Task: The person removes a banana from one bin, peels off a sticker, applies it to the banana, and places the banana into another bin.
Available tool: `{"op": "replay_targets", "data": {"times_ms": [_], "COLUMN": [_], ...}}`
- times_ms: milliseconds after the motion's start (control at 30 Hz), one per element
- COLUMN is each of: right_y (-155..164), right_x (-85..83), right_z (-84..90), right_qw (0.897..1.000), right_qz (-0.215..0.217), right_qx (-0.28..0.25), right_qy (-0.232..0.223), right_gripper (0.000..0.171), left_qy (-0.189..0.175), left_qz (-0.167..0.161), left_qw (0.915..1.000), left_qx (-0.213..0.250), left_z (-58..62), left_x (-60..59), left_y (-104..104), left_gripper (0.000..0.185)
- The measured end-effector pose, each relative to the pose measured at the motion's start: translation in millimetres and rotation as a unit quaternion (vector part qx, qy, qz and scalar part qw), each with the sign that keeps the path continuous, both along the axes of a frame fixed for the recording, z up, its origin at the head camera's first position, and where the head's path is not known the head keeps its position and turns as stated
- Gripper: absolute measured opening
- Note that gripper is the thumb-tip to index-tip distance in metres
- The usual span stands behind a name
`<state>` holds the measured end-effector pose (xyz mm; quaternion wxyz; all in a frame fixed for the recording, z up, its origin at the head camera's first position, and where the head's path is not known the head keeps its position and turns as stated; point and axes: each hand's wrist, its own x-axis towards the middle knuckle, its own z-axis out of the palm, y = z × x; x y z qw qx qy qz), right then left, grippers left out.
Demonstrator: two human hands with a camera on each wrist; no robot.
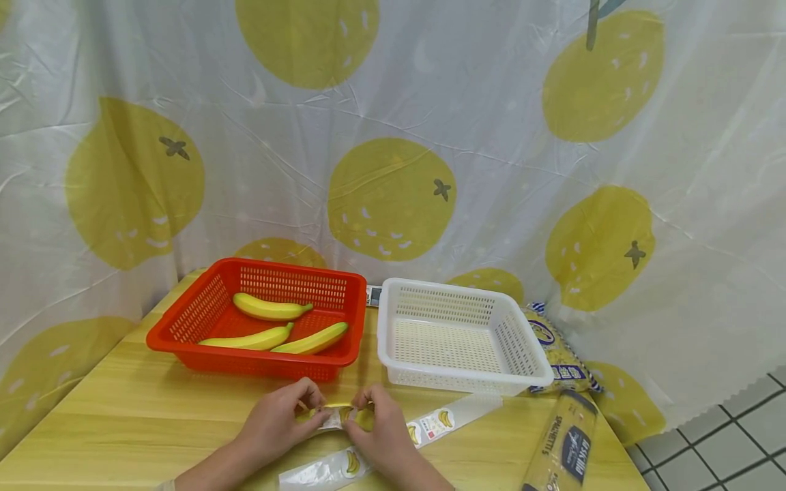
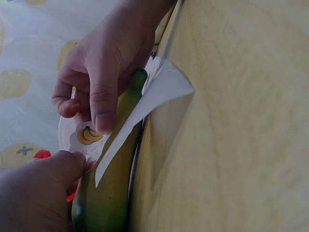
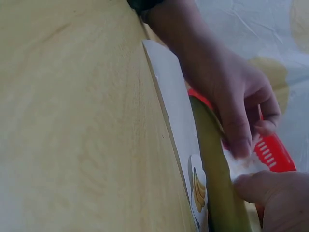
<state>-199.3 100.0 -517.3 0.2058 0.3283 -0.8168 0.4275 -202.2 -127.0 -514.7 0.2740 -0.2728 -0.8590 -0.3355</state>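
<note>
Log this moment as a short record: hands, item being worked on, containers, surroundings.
left hand: pinches a white banana-print label
right hand: pinches that label's other end
item between hands: green-tipped yellow banana; label adhesion unclear
table surface: pale wood-grain table; glossy white label strip running beneath right hand
left container: red plastic basket, three yellow bananas inside
right container: white plastic basket
far right: clear SPAGHETTI packet, yellow-and-blue bag

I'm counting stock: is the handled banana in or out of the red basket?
Out: the banana is between the left hand and right hand, in front of the red basket; three other bananas lie inside.
</note>
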Motion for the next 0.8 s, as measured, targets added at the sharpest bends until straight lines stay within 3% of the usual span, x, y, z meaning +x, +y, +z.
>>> {"op": "replay_targets", "data": {"times_ms": [167, 300, 367, 533, 800], "right_y": [0.8, 1.1, 1.0, 0.6, -1.1], "right_x": [-3.6, -6.1, -6.6, -5.1, -3.8], "right_z": [-3.1, -4.0, -3.8, -2.5, -1.8], "right_qw": [0.997, 0.993, 0.991, 0.992, 0.991], "right_qz": [0.014, 0.025, 0.026, 0.023, 0.006], "right_qx": [0.018, 0.028, 0.035, 0.044, 0.071], "right_qy": [0.074, 0.115, 0.128, 0.112, 0.115], "right_gripper": [0.033, 0.024, 0.020, 0.015, 0.026], "left_qy": [0.092, 0.131, 0.137, 0.131, 0.124], "left_qz": [-0.037, -0.058, -0.060, -0.050, -0.035], "left_qw": [0.9950, 0.9892, 0.9878, 0.9880, 0.9889], "left_qx": [-0.016, -0.032, -0.044, -0.065, -0.074], "left_z": [0.0, 1.3, 2.0, 3.1, 3.9], "left_x": [-3.6, -4.2, -3.2, -0.5, 0.8], "left_y": [-1.5, -1.6, -1.4, -0.7, 0.2], "left_gripper": [0.040, 0.037, 0.035, 0.031, 0.029]}}
